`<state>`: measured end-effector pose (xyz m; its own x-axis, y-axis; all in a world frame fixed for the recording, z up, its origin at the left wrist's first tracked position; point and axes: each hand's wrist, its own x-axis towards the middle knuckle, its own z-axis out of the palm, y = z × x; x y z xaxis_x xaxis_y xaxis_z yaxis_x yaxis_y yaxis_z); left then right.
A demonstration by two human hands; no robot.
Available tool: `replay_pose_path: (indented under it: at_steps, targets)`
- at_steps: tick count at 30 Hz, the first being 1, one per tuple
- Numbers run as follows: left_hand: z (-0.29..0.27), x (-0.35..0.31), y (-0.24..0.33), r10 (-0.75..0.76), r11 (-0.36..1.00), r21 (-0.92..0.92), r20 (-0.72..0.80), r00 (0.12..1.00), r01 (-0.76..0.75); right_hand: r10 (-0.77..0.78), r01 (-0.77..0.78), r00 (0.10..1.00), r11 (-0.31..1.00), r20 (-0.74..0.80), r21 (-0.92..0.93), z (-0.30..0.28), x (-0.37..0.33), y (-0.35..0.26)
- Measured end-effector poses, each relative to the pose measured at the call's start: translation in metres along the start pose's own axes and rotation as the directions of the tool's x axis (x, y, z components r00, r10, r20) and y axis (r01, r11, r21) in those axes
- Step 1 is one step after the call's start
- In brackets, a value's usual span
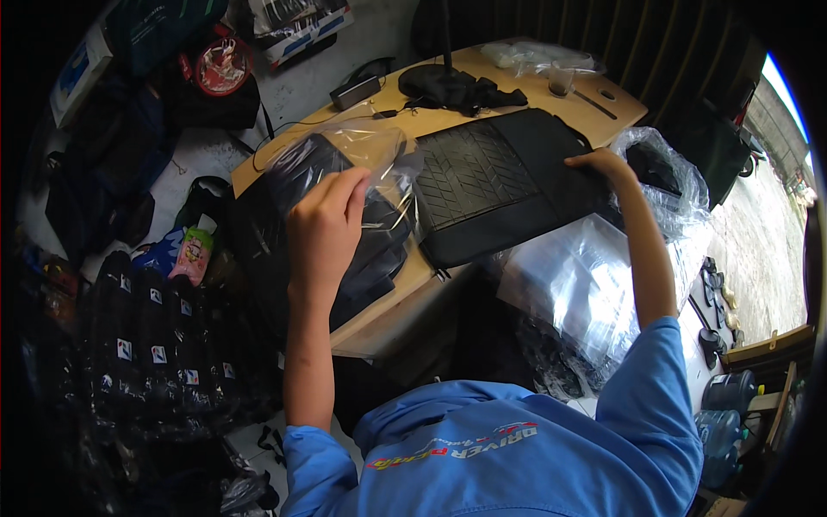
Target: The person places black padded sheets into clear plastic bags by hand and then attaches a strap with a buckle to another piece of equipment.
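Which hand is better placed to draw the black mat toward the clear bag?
Probably the right hand: it already rests on the far edge of the black mat. The left hand is occupied, its fingers gripping the clear plastic bag.

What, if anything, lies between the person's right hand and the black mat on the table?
Nothing visible. The right hand rests directly on the far edge of the black mat. The left hand grips a clear plastic bag beside it.
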<state>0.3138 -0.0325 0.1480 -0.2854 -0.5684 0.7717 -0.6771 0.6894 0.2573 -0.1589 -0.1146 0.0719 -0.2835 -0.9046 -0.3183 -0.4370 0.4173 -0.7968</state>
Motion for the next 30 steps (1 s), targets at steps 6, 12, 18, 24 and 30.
replay_pose_path:
  at_steps: [6,12,18,24,30]
  targets:
    - [0.004,0.005,-0.004,0.052,0.998,0.041,-0.038,0.998,-0.051,-0.064,-0.022,0.983,0.891,0.172,0.454,-0.003,-0.090,0.018]
    - [0.009,0.001,-0.008,0.075,0.996,0.043,-0.024,0.997,-0.074,-0.137,0.252,0.962,0.773,-0.235,0.583,-0.028,-0.176,0.039]
    - [0.012,0.000,-0.020,0.098,0.994,0.051,-0.009,0.995,-0.097,-0.098,0.351,0.927,0.565,-0.361,0.747,-0.051,-0.292,0.044]
    - [0.021,-0.001,-0.021,0.081,0.996,-0.028,-0.014,0.997,-0.082,-0.201,0.489,0.870,0.459,-0.450,0.742,-0.021,-0.319,0.040]
    - [0.026,0.000,-0.021,0.116,0.989,-0.094,0.019,0.993,-0.114,-0.342,0.460,0.859,0.186,-0.382,0.868,0.040,-0.276,0.017]
